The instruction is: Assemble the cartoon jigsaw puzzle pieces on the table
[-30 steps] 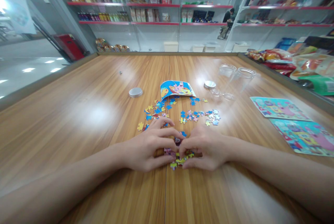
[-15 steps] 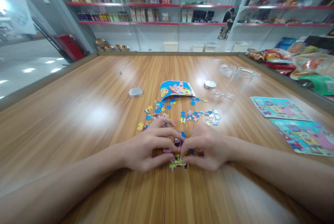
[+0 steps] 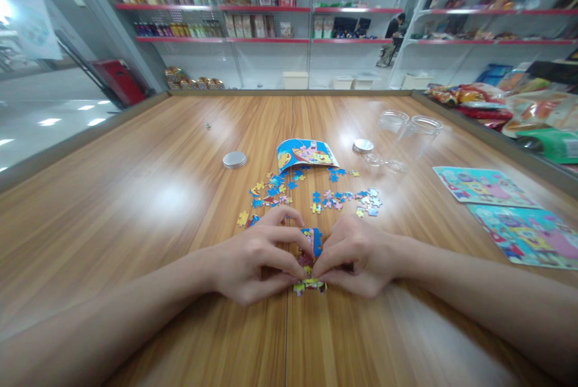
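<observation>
Puzzle cluster (image 3: 309,262) sits on the near part of the wooden table (image 3: 171,194), pinched between the left hand (image 3: 253,260) and right hand (image 3: 356,254), fingertips of both closed on it. Beyond lie loose pieces (image 3: 336,197), then a picture card (image 3: 306,154), a lid (image 3: 235,159) and clear jars (image 3: 409,134).

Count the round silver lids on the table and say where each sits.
2. The left lid lies left of the picture card; the right lid lies right of it, beside the clear jars. None appears hidden.
</observation>
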Motion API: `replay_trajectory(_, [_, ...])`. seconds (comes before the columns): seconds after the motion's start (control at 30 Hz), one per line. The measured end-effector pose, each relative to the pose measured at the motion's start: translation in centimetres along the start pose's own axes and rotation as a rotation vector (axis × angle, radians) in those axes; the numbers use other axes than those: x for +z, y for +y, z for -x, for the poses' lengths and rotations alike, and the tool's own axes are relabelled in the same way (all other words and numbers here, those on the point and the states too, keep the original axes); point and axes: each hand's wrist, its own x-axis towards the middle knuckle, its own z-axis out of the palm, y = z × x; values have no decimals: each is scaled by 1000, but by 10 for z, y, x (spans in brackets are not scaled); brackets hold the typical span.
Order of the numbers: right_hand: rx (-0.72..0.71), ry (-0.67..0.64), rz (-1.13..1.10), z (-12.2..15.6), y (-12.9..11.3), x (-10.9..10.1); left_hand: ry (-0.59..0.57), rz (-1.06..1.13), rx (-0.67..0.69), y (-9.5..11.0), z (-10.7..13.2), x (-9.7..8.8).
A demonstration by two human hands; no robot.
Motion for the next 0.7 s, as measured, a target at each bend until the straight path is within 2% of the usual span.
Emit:
replay_trajectory(0.13, [11, -8, 1, 0, -1, -1, 2, 2, -2, 1, 0, 1])
replay_trajectory(0.3, [60, 106, 61, -3, -6, -3, 46, 17, -12, 0, -1, 2])
replay_trajectory(0.37, [58, 112, 97, -4, -7, -2, 51, 5, 2, -2, 0, 4])
replay_trajectory(0.53, [62, 38, 162, -3, -10, 1, 55, -5, 11, -3, 0, 5])
replay_trajectory(0.7, [140, -33, 167, -4, -14, 2, 59, 11, 4, -3, 0, 6])
